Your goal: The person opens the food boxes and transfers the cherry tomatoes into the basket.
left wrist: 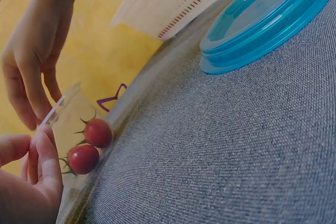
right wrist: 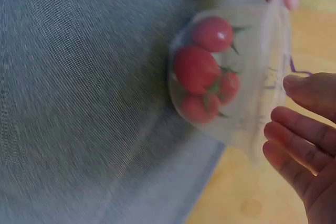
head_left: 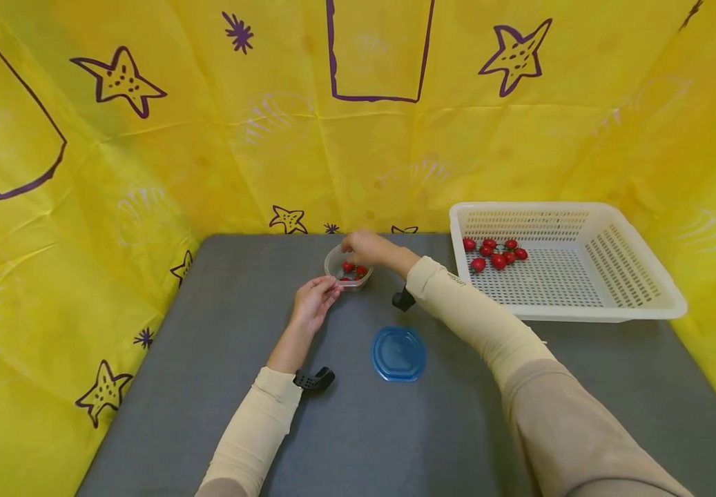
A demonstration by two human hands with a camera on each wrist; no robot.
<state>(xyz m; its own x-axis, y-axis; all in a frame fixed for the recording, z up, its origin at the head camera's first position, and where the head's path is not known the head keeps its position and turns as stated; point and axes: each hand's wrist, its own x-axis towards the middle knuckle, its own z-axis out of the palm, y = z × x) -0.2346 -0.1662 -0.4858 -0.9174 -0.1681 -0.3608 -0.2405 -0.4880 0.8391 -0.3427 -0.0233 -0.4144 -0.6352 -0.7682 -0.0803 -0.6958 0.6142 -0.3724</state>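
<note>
Tomatoes (right wrist: 196,69) in tub (right wrist: 245,111), others (head_left: 498,261) in basket (head_left: 556,279)

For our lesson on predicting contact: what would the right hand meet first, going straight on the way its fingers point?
Most likely the clear container, just ahead of the right hand; depth leaves unclear whether its rim or the tomatoes inside would come first.

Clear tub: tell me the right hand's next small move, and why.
Probably move the right hand from the clear tub to the white basket to pick up a red tomato: that hand looks empty, several tomatoes lie in the basket, and the left hand holds the tub.
</note>
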